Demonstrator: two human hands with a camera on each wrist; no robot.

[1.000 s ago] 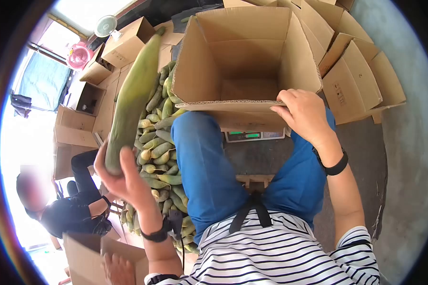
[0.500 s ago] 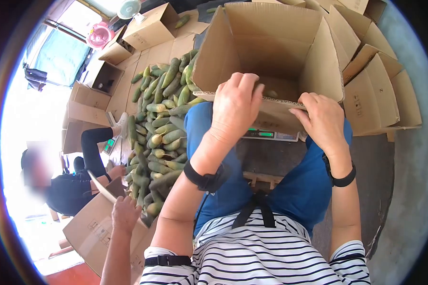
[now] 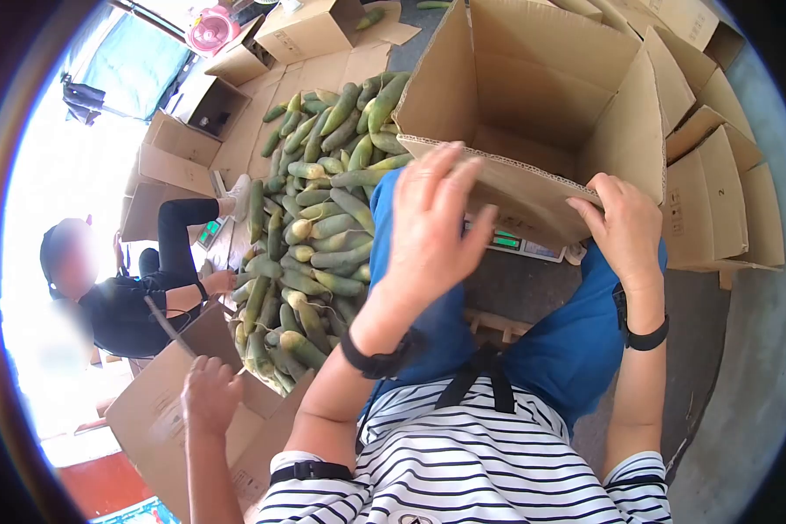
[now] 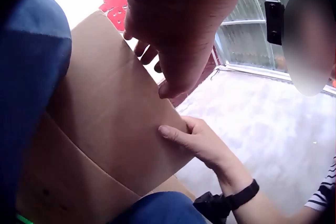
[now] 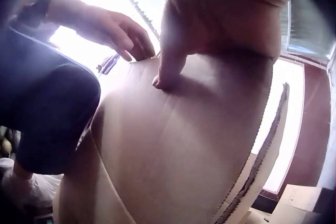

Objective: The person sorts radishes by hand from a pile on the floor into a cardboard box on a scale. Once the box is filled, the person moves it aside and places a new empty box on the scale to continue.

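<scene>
A tall open cardboard box stands between the person's knees, its near flap folded toward the person. The left hand, slightly blurred, is over the flap's left end with fingers spread and holds nothing. At the flap's right end the right hand pinches the edge, thumb on the near face; the right wrist view shows this thumb against the cardboard. Part of the box's floor is hidden behind the flap. Left of the box lies a large pile of long green radishes.
A scale with a green display sits beneath the box. Several empty cartons lean at the right. Another person sits at the left beyond the pile, and someone's hand grips a carton at lower left.
The left hand brought a long green radish from the left to the box and let go; it has drawn back toward the near edge, empty. The right hand keeps its hold on the flap.
</scene>
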